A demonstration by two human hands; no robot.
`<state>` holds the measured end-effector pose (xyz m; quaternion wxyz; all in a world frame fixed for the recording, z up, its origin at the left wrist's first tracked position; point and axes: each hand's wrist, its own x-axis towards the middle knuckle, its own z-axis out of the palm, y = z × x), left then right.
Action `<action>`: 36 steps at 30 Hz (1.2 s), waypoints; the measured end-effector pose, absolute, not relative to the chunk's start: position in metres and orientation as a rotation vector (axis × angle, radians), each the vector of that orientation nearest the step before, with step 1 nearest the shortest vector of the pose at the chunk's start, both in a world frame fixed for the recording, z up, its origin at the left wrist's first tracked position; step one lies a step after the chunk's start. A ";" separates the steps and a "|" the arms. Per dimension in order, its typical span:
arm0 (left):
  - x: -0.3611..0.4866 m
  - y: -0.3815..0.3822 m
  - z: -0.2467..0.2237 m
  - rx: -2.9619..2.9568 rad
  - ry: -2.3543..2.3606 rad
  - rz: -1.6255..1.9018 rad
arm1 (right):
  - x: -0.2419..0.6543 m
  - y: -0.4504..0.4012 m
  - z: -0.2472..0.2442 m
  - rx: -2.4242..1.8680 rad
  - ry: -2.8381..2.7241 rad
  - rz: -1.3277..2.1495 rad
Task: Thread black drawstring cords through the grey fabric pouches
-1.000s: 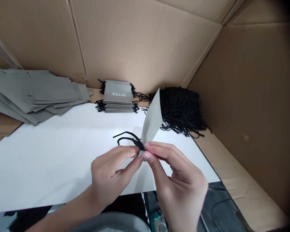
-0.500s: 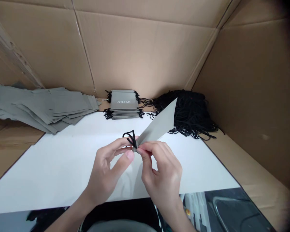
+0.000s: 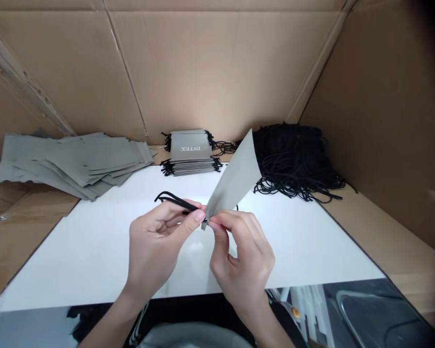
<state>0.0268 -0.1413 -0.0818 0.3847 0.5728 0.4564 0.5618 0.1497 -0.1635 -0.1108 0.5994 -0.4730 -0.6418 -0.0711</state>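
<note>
A flat grey pouch (image 3: pixel 235 176) slants up and away from my right hand (image 3: pixel 243 251), whose thumb and forefinger pinch its near corner. My left hand (image 3: pixel 159 241) is closed on a black cord (image 3: pixel 176 199) between thumb and forefinger, right beside that corner. The cord's looped end sticks out to the left over my fingers. A small grey tip of the pouch shows below the left thumb, and a bit of black cord peeks out behind the right fingers.
Loose grey pouches (image 3: pixel 76 162) lie at the back left. A stack of corded pouches marked INTEX (image 3: pixel 191 147) stands at the back middle, and a heap of black cords (image 3: pixel 293 159) at the back right. Cardboard walls (image 3: pixel 217 67) enclose the white table (image 3: pixel 94 251).
The black cord, upright before, now points left in my left hand, whose thumb and forefinger have closed on it. The pouch stands slightly steeper. The view has shifted a little.
</note>
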 end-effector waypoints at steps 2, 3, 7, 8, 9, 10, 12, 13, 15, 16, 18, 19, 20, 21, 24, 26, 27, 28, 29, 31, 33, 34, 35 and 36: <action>0.031 -0.144 -0.084 1.500 1.178 1.548 | 0.148 -0.163 -0.111 -1.076 -1.479 -0.164; 0.033 -0.145 -0.086 1.519 1.179 1.603 | 0.147 -0.163 -0.111 -1.068 -1.479 -0.158; 0.040 -0.146 -0.091 1.510 1.223 1.751 | 0.147 -0.162 -0.109 -1.045 -1.508 -0.156; 0.040 -0.145 -0.091 1.502 1.239 1.761 | 0.148 -0.162 -0.109 -1.042 -1.519 -0.161; 0.039 -0.145 -0.090 1.504 1.242 1.753 | 0.148 -0.162 -0.108 -1.045 -1.528 -0.164; 0.037 -0.143 -0.089 1.514 1.227 1.725 | 0.149 -0.162 -0.108 -1.051 -1.536 -0.163; 0.030 -0.141 -0.086 1.556 1.150 1.620 | 0.150 -0.162 -0.107 -1.065 -1.541 -0.150; 0.026 -0.140 -0.083 1.582 1.099 1.558 | 0.150 -0.162 -0.107 -1.073 -1.540 -0.138; 0.018 -0.137 -0.079 1.629 1.009 1.471 | 0.150 -0.162 -0.107 -1.081 -1.541 -0.119; 0.016 -0.137 -0.077 1.645 0.983 1.448 | 0.151 -0.162 -0.107 -1.084 -1.545 -0.115; 0.014 -0.136 -0.075 1.657 0.974 1.439 | 0.151 -0.161 -0.106 -1.096 -1.561 -0.119; 0.014 -0.136 -0.076 1.652 0.983 1.456 | 0.151 -0.160 -0.106 -1.101 -1.567 -0.124; 0.016 -0.136 -0.076 1.640 0.995 1.479 | 0.151 -0.160 -0.106 -1.102 -1.568 -0.125; 0.018 -0.136 -0.077 1.620 1.011 1.513 | 0.151 -0.159 -0.106 -1.096 -1.563 -0.114; 0.024 -0.136 -0.082 1.551 1.067 1.614 | 0.151 -0.160 -0.106 -1.053 -1.500 0.028; 0.027 -0.137 -0.085 1.521 1.115 1.646 | 0.151 -0.162 -0.105 -1.041 -1.437 0.188; 0.028 -0.137 -0.086 1.516 1.138 1.658 | 0.151 -0.163 -0.105 -1.042 -1.406 0.257; 0.029 -0.138 -0.087 1.516 1.158 1.669 | 0.151 -0.164 -0.104 -1.043 -1.381 0.309; 0.029 -0.138 -0.088 1.518 1.178 1.683 | 0.151 -0.165 -0.103 -1.042 -1.364 0.348; 0.030 -0.139 -0.090 1.522 1.208 1.709 | 0.151 -0.167 -0.102 -1.034 -1.336 0.401; 0.031 -0.141 -0.091 1.508 1.228 1.738 | 0.151 -0.168 -0.100 -1.032 -1.313 0.469; 0.032 -0.141 -0.091 1.497 1.233 1.754 | 0.151 -0.168 -0.098 -1.033 -1.307 0.499; 0.032 -0.142 -0.092 1.492 1.231 1.768 | 0.151 -0.168 -0.097 -1.037 -1.304 0.517; 0.033 -0.143 -0.092 1.495 1.220 1.780 | 0.152 -0.168 -0.097 -1.043 -1.307 0.520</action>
